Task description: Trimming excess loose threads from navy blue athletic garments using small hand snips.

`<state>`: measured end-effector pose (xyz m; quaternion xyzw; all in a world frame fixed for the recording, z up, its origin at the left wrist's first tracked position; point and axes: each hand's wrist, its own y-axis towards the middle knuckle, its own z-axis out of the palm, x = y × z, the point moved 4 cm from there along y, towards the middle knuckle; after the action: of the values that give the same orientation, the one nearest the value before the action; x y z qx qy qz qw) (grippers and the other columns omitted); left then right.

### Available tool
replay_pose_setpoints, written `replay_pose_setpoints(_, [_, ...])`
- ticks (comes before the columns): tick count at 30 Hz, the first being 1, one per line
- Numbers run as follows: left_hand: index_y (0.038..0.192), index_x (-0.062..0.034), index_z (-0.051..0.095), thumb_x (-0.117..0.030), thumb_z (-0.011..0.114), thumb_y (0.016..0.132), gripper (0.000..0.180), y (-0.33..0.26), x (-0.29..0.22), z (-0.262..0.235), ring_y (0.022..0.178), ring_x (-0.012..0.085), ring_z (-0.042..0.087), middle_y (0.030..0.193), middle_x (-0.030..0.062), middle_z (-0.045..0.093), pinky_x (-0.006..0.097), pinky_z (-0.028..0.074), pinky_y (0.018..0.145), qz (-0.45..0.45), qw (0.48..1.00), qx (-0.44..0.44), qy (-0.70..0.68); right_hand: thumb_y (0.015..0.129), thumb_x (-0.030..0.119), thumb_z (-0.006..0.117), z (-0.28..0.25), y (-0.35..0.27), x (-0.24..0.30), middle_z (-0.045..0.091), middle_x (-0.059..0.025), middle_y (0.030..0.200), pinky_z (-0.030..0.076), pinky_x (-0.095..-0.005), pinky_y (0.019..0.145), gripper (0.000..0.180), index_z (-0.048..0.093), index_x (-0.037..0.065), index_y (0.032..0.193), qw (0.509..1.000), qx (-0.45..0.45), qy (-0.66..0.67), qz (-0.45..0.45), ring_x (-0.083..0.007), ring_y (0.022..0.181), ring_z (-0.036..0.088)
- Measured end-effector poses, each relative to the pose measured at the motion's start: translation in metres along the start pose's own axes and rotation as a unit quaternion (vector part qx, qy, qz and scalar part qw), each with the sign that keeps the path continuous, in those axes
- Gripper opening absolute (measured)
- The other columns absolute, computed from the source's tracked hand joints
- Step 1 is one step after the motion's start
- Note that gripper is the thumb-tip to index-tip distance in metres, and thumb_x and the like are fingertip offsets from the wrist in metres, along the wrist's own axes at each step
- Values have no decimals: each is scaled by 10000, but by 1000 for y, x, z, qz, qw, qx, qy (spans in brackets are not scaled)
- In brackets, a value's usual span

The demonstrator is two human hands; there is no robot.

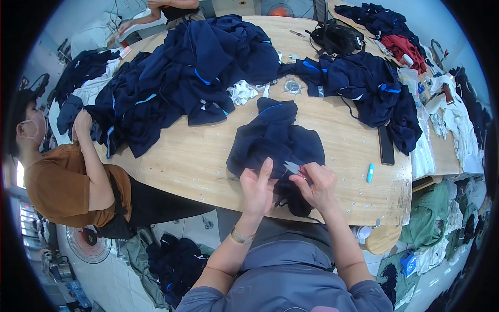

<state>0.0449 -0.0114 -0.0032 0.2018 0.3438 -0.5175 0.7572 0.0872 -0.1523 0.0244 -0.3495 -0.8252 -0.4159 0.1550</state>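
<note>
A dark navy garment [280, 140] with a thin blue stripe lies bunched at the table's near edge, part of it hanging over. At its left side, my left hand [258, 188] grips the cloth, thumb pointing up and fingers curled at the fabric. My right hand [318, 187] is closed round small thread snips [294, 168] with red handles and grey blades. The blades point left, toward my left thumb, just over the cloth. Folds and fingers hide the exact spot where the left fingertips meet the fabric.
Heaped navy garments [208, 57] cover the far left, and more [364, 83] lie at the right. A dark phone [386, 144], a light-blue marker [370, 173] and a black bag [338, 37] rest on the wooden table [192, 156]. A co-worker in brown [62, 177] handles cloth at left; another person stands at the back.
</note>
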Motion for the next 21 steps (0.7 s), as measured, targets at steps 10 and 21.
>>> replay_pose_setpoints(10, [1019,30,551,-125,506,924,188,-3,-3,7,857,149,616,965,96,618,292,529,770,1,1000,0,-3,717,257,728,2,0,-4,491,-77,570,361,-322,472,283,549,39,712,998,-28,30,42,-238,482,475])
replay_pose_setpoints(21, [1105,22,502,-113,495,925,226,-2,-2,7,957,171,598,1062,119,588,346,519,846,-6,999,32,-16,833,187,654,9,2,-17,524,-25,622,342,-218,470,215,538,20,764,947,-69,241,202,-75,501,424])
